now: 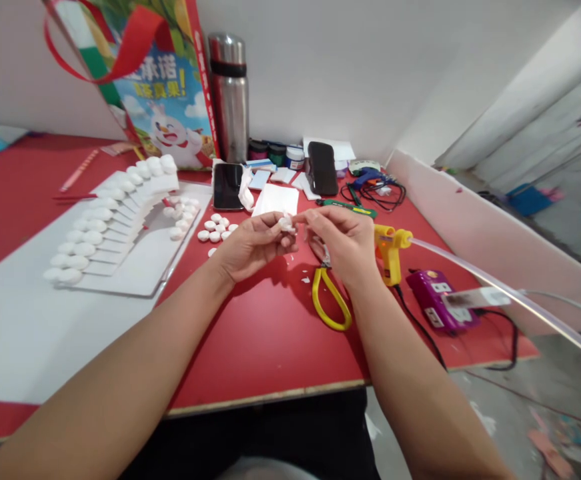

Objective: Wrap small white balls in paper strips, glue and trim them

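Observation:
Over the middle of the red table point(260, 340), my left hand point(257, 243) is closed, pinching a small white rounded piece point(286, 224) between thumb and fingers. My right hand point(343, 237) is at its right side, thumb and forefinger pressed together close to the piece. Whatever is between those right fingertips is hidden or too small to name. Several similar white pieces point(215, 229) lie in a loose group beyond my left wrist. Below my right hand rests a cutting tool with yellow handles point(331, 301), its head partly covered. A yellow glue gun point(389, 252) with a long clear glue stick point(475, 273) stands beside my right wrist.
At left, a fan of white strips tipped with white ovals point(101, 215) lies on a white board point(145, 280). Behind are a gift bag point(170, 93), a steel flask point(233, 107) and two phones point(228, 187). A purple power socket point(437, 300) with cables sits right.

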Motion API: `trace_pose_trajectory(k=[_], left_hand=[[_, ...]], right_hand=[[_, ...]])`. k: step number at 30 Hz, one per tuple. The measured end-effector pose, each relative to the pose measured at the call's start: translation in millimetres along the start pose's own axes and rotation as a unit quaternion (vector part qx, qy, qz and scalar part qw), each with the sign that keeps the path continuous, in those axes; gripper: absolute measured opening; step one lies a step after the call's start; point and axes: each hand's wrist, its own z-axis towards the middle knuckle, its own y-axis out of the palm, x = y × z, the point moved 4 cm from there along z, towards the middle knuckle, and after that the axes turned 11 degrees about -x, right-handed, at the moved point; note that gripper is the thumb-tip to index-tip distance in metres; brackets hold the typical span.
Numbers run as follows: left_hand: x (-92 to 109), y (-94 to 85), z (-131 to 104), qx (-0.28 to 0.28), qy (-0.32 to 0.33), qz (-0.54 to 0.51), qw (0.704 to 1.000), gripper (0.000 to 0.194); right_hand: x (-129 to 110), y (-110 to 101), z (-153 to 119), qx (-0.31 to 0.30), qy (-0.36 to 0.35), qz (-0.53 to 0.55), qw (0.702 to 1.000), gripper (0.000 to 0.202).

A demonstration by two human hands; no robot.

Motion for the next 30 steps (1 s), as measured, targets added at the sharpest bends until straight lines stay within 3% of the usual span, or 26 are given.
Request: trace_pose_trajectory(k=[4,13,17,21,30], left_hand=[[0,6.5,-6,-0.042,-0.039,-0.062,0.996,0.026],[2,2.9,-7,-0.034,-0.042,-0.057,0.997,0.026],[0,1.8,-5,-0.035,-0.042,-0.056,0.997,0.025],[-3,-4.3,-3,-0.021,-0.037,-0.057,0.998,0.022],[-7,-8.6,-2,-0.003,-0.058,-0.039,0.998,0.025]], right_hand=[[3,-6,1,0.027,0.016,0.051,0.998,0.029],[5,2,1,0.006,0.024,0.061,0.998,0.023],[-3,4,-1,0.020,-0.005,0.000,1.000,0.021],[-8,7,-1,-0.017,-0.041,-0.075,0.996,0.020],[0,6,-2,-0.043,-0.053,-0.173,0.983,0.014]])
